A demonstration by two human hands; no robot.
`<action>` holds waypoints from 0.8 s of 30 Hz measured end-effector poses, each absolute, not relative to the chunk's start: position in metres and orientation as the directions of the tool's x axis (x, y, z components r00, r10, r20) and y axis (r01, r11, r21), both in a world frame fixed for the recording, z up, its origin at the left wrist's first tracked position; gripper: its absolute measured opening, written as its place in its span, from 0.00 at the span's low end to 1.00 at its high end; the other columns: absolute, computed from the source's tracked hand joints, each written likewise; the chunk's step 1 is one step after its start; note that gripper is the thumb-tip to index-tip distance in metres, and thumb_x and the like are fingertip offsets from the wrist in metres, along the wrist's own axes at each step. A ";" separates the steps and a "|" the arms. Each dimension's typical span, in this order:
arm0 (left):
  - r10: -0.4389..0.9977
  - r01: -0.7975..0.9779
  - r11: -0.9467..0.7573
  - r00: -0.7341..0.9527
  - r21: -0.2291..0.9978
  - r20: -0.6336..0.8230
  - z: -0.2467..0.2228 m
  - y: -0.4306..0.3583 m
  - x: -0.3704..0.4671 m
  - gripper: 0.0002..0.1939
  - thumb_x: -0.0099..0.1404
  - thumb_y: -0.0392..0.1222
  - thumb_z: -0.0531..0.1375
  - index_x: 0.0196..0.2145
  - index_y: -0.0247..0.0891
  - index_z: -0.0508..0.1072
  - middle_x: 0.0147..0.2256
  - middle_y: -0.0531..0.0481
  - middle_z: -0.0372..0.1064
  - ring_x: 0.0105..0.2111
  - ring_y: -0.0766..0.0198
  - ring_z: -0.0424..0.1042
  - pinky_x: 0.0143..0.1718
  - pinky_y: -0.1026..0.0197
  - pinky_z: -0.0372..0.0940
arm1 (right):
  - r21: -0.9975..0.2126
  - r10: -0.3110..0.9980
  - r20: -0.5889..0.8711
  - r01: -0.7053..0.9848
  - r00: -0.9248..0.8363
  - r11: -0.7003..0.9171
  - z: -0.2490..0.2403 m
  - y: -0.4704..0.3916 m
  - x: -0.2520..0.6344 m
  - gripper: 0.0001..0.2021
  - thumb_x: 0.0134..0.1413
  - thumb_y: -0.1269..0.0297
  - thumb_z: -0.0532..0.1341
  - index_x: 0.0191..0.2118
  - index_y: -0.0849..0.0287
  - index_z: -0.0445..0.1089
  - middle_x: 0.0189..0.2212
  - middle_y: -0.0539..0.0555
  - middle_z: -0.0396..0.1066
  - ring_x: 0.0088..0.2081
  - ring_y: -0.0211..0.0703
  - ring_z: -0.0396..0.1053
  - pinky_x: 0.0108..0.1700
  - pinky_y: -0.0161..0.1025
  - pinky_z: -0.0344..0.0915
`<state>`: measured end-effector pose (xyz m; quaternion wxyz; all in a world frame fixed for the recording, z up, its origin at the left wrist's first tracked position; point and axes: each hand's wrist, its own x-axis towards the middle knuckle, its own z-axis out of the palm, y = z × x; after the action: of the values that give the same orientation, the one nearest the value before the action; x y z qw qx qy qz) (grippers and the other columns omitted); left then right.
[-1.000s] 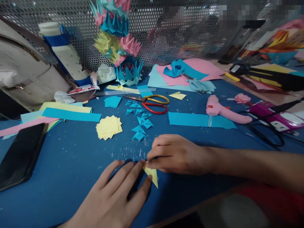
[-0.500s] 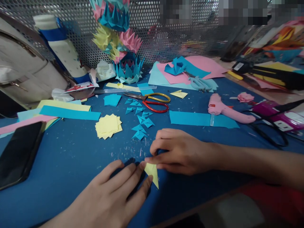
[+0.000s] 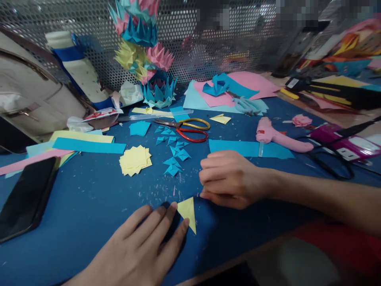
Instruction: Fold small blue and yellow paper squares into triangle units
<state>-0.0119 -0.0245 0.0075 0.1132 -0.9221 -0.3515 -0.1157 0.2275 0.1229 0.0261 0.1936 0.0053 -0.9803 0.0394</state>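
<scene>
A folded yellow paper triangle lies on the blue table. My left hand is spread low over the table, its index fingertip at the triangle's left corner and its thumb pressing the lower edge. Just right of the paper, and apart from it, my right hand is curled with its fingers closed; nothing shows in it. Beyond the hands are several small folded blue paper triangles in a row and a stack of yellow paper squares. Red-and-yellow-handled scissors rest behind them.
A pink glue gun lies on a blue paper strip. At left are a phone, paper strips and a bottle. A folded-paper tower stands at the back, near light-blue scissors.
My right hand has let go of the yellow triangle and drawn back up and to the right, curling its fingers. The left hand stays on the paper. The view has shifted slightly.
</scene>
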 end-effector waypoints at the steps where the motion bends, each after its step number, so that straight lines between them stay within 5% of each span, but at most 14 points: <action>1: 0.620 0.671 -0.732 0.729 -0.121 0.290 0.008 -0.024 -0.011 0.20 0.78 0.45 0.47 0.54 0.40 0.75 0.51 0.48 0.76 0.51 0.58 0.67 0.53 0.54 0.52 | -0.087 0.000 0.425 -0.040 -0.905 0.995 0.023 0.125 0.228 0.21 0.69 0.64 0.53 0.22 0.58 0.64 0.24 0.49 0.65 0.27 0.40 0.52 0.30 0.43 0.45; 7: 0.560 0.618 -0.781 0.757 -0.088 0.338 0.006 -0.022 -0.011 0.19 0.80 0.41 0.46 0.50 0.38 0.77 0.51 0.55 0.76 0.50 0.63 0.67 0.52 0.56 0.52 | -0.043 -0.189 0.448 -0.233 -0.874 0.972 0.013 0.121 0.226 0.15 0.70 0.59 0.54 0.35 0.57 0.73 0.24 0.47 0.67 0.29 0.39 0.58 0.30 0.41 0.49; 10: 0.586 0.636 -0.766 0.748 -0.088 0.311 0.006 -0.022 -0.012 0.19 0.79 0.44 0.47 0.55 0.37 0.74 0.54 0.50 0.73 0.52 0.60 0.67 0.55 0.54 0.51 | -0.067 -0.103 0.380 -0.138 -0.919 0.988 0.010 0.118 0.226 0.14 0.71 0.59 0.53 0.41 0.58 0.74 0.28 0.49 0.69 0.30 0.39 0.59 0.31 0.41 0.50; 18: 0.649 0.683 -0.728 0.714 -0.060 0.262 0.005 -0.026 -0.016 0.21 0.79 0.48 0.46 0.59 0.42 0.71 0.55 0.47 0.72 0.52 0.57 0.67 0.59 0.53 0.47 | -0.524 0.211 0.221 0.067 -0.952 0.849 0.007 0.117 0.219 0.13 0.68 0.56 0.57 0.43 0.58 0.75 0.34 0.51 0.71 0.36 0.38 0.63 0.38 0.34 0.57; 24: 0.660 0.681 -0.732 0.717 -0.019 0.225 0.008 -0.025 -0.014 0.20 0.78 0.48 0.48 0.59 0.41 0.71 0.55 0.50 0.72 0.55 0.60 0.65 0.64 0.54 0.41 | -0.701 0.167 0.149 0.015 -0.975 0.713 0.009 0.125 0.217 0.05 0.65 0.65 0.62 0.39 0.60 0.74 0.34 0.51 0.71 0.39 0.37 0.65 0.43 0.33 0.60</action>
<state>-0.0138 -0.0247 0.0080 0.0499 -0.9251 -0.3624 -0.1019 0.2166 0.1246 0.0088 0.1011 -0.0493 -0.9199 0.3757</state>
